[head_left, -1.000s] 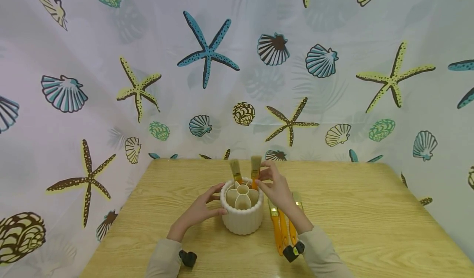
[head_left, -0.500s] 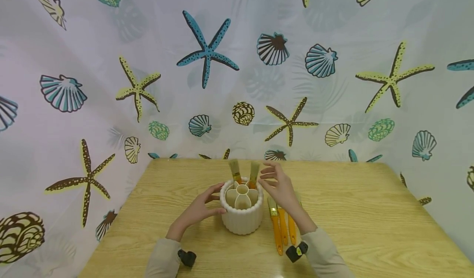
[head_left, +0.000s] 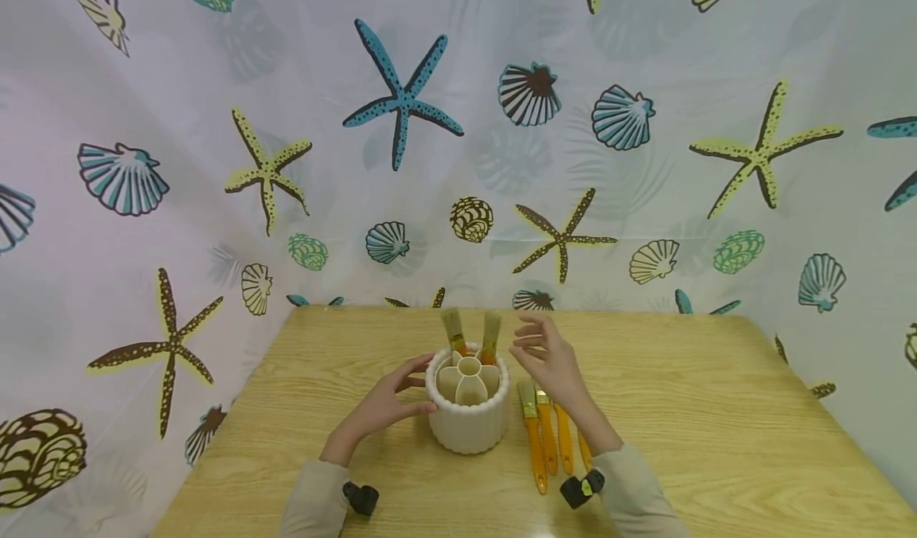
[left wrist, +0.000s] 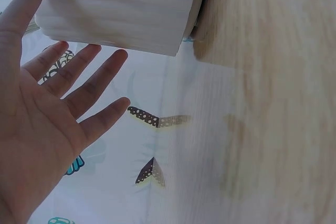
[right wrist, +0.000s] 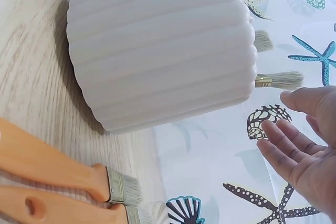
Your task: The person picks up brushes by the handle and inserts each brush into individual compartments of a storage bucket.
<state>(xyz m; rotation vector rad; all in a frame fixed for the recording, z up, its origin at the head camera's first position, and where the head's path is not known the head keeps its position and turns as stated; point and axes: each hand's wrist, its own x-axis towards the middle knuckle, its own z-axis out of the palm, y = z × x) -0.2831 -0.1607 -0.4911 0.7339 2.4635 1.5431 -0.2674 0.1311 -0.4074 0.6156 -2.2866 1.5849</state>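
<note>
The right hand is hovering just right of the pot, its fingers loosely bent and standing apart. The left hand is resting spread at the pot's left side, its thumb touching the wall. The pot is standing upright on the worktop between both hands. Two brushes are sitting in its back compartments, bristles up. To its right, four loose brushes are lying, the rightmost partly hiding under the right forearm. Behind, a printed cloth is hanging.

Left hand with fingers apart, right hand aloft with fingers in a loose bend
</note>
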